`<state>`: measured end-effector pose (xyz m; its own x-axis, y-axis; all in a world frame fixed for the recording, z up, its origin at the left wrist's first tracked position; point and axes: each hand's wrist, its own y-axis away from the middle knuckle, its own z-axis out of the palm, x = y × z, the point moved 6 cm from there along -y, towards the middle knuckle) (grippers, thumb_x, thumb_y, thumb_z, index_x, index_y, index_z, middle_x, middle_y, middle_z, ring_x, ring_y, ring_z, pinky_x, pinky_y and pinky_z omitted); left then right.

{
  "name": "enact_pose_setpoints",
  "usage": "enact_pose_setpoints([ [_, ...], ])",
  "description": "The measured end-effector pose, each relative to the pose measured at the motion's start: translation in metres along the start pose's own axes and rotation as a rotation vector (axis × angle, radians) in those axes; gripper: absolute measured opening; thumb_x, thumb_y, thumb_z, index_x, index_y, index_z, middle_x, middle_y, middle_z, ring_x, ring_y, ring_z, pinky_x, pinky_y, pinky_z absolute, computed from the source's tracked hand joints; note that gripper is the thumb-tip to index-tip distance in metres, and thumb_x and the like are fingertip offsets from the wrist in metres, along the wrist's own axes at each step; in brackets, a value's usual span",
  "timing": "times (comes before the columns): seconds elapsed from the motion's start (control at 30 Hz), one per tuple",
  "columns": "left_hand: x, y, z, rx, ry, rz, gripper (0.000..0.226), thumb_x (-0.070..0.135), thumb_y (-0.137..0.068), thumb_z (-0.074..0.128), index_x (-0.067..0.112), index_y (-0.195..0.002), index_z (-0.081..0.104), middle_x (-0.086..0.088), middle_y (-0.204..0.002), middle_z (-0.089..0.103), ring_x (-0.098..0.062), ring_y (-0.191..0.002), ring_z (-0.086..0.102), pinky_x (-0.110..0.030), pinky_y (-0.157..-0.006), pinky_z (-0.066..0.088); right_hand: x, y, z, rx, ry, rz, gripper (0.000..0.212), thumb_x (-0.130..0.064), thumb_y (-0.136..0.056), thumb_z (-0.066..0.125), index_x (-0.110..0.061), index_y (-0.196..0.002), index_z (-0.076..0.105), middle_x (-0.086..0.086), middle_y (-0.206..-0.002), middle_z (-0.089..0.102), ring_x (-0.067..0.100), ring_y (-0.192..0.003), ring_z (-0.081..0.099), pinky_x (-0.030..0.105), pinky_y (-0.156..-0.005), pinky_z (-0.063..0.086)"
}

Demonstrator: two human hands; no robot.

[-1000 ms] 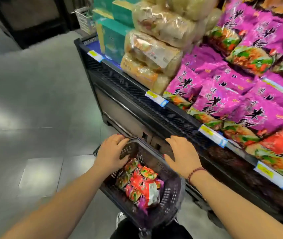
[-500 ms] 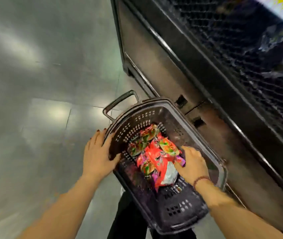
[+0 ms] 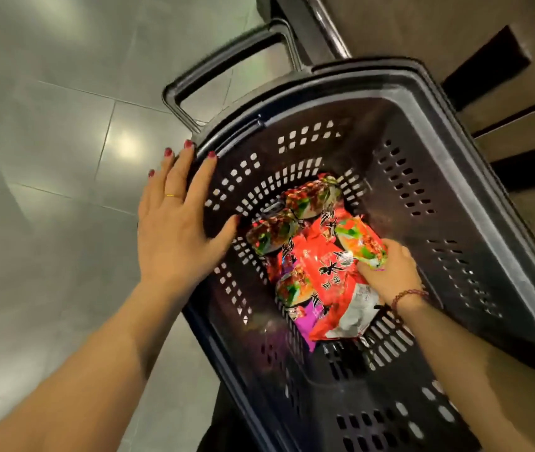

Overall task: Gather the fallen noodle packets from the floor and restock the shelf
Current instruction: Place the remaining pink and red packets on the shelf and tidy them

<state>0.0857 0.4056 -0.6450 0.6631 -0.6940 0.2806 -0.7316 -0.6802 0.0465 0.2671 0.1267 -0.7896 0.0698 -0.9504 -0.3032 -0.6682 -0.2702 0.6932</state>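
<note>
A dark plastic shopping basket (image 3: 367, 119) with slotted walls fills the middle of the view, tilted towards the camera. Its folded carry handle (image 3: 227, 63) sticks out past its far left corner.

At the bottom of the basket lies a loose heap of noodle packets (image 3: 292, 230). Most are red with black lettering and pictures of noodle bowls. One purple packet (image 3: 305, 324) peeks out from under the near end of the heap.

The right hand (image 3: 390, 272) reaches down inside the basket on the heap's right side. Its grip pinches the topmost red noodle packet (image 3: 321, 265) at the right edge: the thumb lies on the face, and the other fingers curl beneath, mostly hidden. That packet rests on the others. A beaded bracelet (image 3: 409, 295) circles the right wrist.

The left hand (image 3: 174, 230) rests flat on the basket's left rim. Its grip is spread, the fingers straight and fanned along the rim, and the thumb is inside against the wall. It holds nothing. A thin gold ring (image 3: 171, 195) sits on one finger.

Grey glossy floor tiles (image 3: 47, 158) lie to the left of the basket. The dark base of the shelf unit (image 3: 455, 34) stands behind the basket and to its right.
</note>
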Motion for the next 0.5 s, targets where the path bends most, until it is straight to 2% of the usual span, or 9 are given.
enact_pose_setpoints([
  [0.1, 0.000, -0.001, 0.000, 0.029, -0.012, 0.005, 0.080, 0.045, -0.080, 0.065, 0.019, -0.149, 0.035, -0.008, -0.158, 0.028, -0.030, -0.146, 0.019, -0.051, -0.118, 0.022, 0.004, -0.035, 0.018, -0.003, 0.048, -0.019, 0.054, -0.040, -0.066, 0.071, -0.017, -0.113, 0.058, 0.014, -0.113, 0.059, 0.035, -0.106, 0.057, 0.045, -0.091, 0.049],
  [0.17, 0.000, -0.002, 0.000, 0.033, -0.022, 0.004, 0.081, 0.045, -0.078, 0.064, 0.019, -0.149, 0.035, -0.009, -0.158, 0.028, -0.031, -0.146, 0.020, -0.049, -0.119, 0.020, 0.008, -0.054, 0.032, -0.033, 0.083, -0.036, 0.059, -0.048, -0.059, 0.070, -0.020, -0.110, 0.059, 0.011, -0.108, 0.064, 0.034, -0.100, 0.061, 0.045, -0.086, 0.053],
  [0.27, 0.000, -0.001, 0.000, 0.040, -0.041, 0.014, 0.080, 0.045, -0.078, 0.064, 0.018, -0.149, 0.036, -0.009, -0.158, 0.028, -0.032, -0.146, 0.021, -0.040, -0.120, 0.014, 0.007, -0.068, 0.046, -0.036, 0.183, -0.048, 0.076, -0.045, -0.057, 0.080, -0.011, -0.119, 0.053, 0.018, -0.116, 0.061, 0.040, -0.110, 0.055, 0.046, -0.092, 0.048],
  [0.37, 0.000, 0.000, 0.000, 0.054, -0.045, 0.017, 0.079, 0.044, -0.079, 0.064, 0.018, -0.148, 0.036, -0.010, -0.157, 0.029, -0.033, -0.145, 0.021, -0.038, -0.120, 0.014, 0.003, -0.069, 0.053, -0.013, 0.267, -0.019, 0.089, -0.044, -0.057, 0.086, -0.003, -0.125, 0.045, 0.021, -0.123, 0.054, 0.042, -0.117, 0.047, 0.045, -0.094, 0.042],
  [0.5, 0.000, 0.000, 0.001, 0.048, -0.059, 0.020, 0.080, 0.044, -0.079, 0.064, 0.019, -0.150, 0.034, -0.009, -0.158, 0.027, -0.031, -0.146, 0.019, -0.042, -0.120, 0.016, -0.004, -0.062, 0.053, -0.063, 0.450, 0.057, 0.098, -0.062, -0.052, 0.084, -0.006, -0.125, 0.049, 0.016, -0.125, 0.052, 0.035, -0.119, 0.045, 0.042, -0.096, 0.042],
])
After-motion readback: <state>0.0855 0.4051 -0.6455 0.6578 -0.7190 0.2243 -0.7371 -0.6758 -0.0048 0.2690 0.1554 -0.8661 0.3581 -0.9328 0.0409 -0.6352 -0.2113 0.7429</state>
